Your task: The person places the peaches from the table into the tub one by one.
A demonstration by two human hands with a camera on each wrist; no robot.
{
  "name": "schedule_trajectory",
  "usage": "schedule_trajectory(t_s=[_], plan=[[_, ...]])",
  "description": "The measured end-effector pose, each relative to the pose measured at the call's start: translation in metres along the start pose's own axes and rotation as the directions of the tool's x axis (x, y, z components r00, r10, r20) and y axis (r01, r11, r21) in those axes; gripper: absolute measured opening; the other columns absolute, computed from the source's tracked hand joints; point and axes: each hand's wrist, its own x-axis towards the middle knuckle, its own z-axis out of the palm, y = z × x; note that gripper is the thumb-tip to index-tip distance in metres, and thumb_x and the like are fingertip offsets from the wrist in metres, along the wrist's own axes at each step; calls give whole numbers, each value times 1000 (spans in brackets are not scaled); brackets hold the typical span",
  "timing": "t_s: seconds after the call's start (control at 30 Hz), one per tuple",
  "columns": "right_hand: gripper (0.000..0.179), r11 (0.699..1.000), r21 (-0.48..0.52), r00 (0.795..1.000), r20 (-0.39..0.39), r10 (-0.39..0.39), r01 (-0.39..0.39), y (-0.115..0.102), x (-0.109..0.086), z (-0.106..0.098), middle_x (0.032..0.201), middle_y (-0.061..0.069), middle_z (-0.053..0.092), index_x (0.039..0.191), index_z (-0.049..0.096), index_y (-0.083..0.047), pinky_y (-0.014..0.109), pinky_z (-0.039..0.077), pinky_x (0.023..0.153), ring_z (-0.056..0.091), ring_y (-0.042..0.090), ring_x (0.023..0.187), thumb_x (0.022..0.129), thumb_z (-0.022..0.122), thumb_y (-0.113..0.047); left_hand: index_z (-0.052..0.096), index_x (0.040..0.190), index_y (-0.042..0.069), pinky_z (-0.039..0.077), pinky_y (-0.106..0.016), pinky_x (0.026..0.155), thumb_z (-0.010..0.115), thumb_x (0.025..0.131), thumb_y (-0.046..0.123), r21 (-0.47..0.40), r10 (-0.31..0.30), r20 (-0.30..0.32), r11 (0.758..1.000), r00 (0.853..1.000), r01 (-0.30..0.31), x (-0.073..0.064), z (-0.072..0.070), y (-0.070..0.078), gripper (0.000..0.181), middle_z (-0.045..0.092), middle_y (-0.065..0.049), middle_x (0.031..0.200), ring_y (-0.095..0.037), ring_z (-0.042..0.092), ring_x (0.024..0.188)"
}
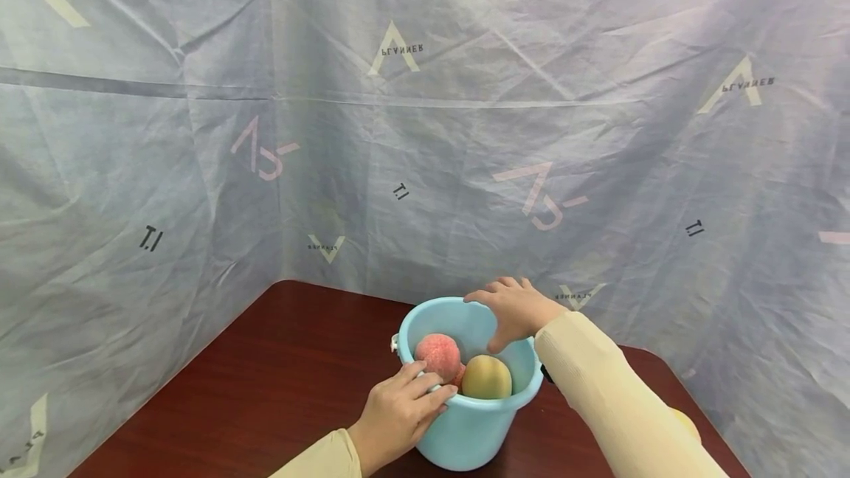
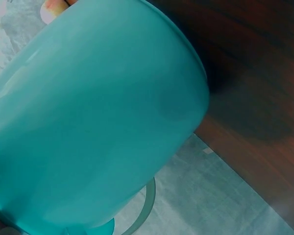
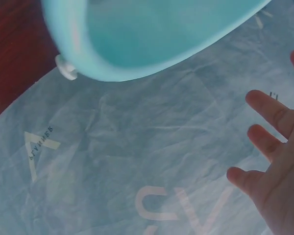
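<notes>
A light blue bucket [image 1: 465, 434] stands upright on the table. Inside it lie a pinkish-red peach [image 1: 437, 356], a yellow-green round fruit [image 1: 488, 378] and, mostly hidden between them, another reddish fruit [image 1: 458, 376]. My left hand [image 1: 401, 408] holds the bucket's near left rim, its fingers over the edge; the left wrist view is filled by the bucket's side [image 2: 98, 112]. Over the far right part of the bucket's mouth my right hand [image 1: 518, 312] hovers with fingers spread and nothing in them. Those spread fingers [image 3: 267, 107] also show in the right wrist view, apart from the rim.
The dark red wooden table [image 1: 265, 375] has a grey printed cloth [image 1: 432, 131] hanging behind and beside it. Part of a yellow thing [image 1: 685, 425] shows past my right sleeve. A white handle mount [image 1: 395, 343] juts from the bucket's left side.
</notes>
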Motion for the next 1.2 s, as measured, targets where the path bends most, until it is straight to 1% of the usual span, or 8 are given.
schedule_trajectory(t_s=[0.23,0.33,0.5,0.63,0.73,0.83,1.03,1.2], plan=[[63,997,50,998,29,53,-55,12,-9,10,131,16,52,135,53,-13,64,31,99,42,41,125,76,76,-24,73,98,18,52,-28,83,46,102,27,-9,-13,17,1000,1000,13,-1,1,0,29,66,4,91,-21,63,91],[55,995,62,997,6,72,-72,18,-13,16,130,17,53,133,55,-12,64,31,99,44,41,124,82,73,-22,73,99,18,52,-27,82,46,102,27,-11,-18,10,1000,1000,18,-2,1,0,29,66,4,92,-20,63,91],[44,998,45,988,-150,38,-31,39,-24,34,120,15,59,128,58,-7,56,42,92,54,38,112,86,68,-15,74,99,16,52,-26,81,47,102,25,-18,-6,-6,1000,1000,6,-1,4,-1,28,66,4,92,-21,63,90],[43,998,57,958,-287,7,10,55,-37,55,114,13,61,126,58,-4,50,48,82,59,33,101,85,67,-11,74,98,16,52,-27,81,47,102,24,-8,0,-12,1000,1000,0,-1,5,-1,29,67,3,91,-21,64,90],[44,997,82,942,-336,11,17,63,-44,67,114,13,60,127,58,-4,50,49,81,59,34,101,84,67,-10,74,97,16,53,-27,81,46,102,24,1,-1,-18,1000,1000,1,-2,5,-1,29,67,3,91,-21,64,90],[45,994,109,938,-343,42,-5,67,-48,73,116,13,60,128,57,-5,52,48,83,58,35,105,84,68,-10,75,96,16,52,-26,81,46,102,23,5,-2,-16,1000,1000,2,-1,4,-1,30,67,4,91,-21,63,90],[43,980,189,948,-296,116,-61,72,-54,79,122,15,58,130,56,-6,55,46,87,55,37,112,88,65,-15,74,97,16,52,-27,81,46,102,23,-1,-2,-8,1000,1000,2,0,3,0,29,67,3,91,-20,63,89],[42,960,256,947,-265,183,-114,78,-61,86,124,16,56,131,55,-7,56,44,89,53,37,115,92,63,-21,74,97,16,53,-27,80,46,102,23,-1,-2,-11,1000,1000,2,0,3,0,29,67,4,91,-21,63,89]])
